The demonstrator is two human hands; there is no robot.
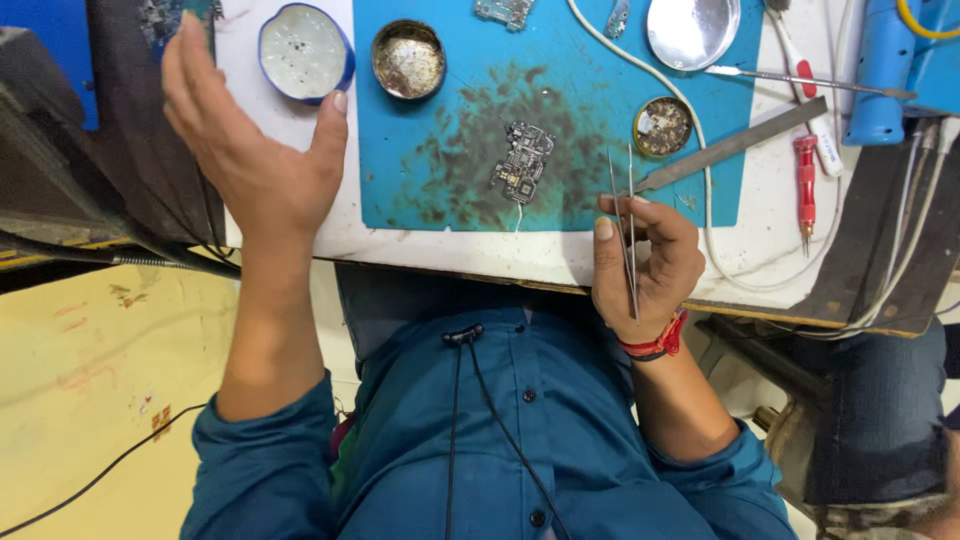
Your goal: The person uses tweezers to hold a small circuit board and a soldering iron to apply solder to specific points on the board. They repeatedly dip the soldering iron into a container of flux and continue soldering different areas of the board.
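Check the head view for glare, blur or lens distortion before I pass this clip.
Head view: even light, soft shadows; glare only on the steel dish. Circuit board and tweezers in the right hand are sharp. Left hand is raised close and looms large; table edge looks slightly bowed.

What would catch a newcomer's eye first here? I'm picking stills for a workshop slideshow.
The stained blue work mat dominates the bench, with a small bare circuit board lying near its middle. The right hand holds slim metal tweezers at the mat's near edge. The left hand is raised open and empty, beside a blue-rimmed dish.
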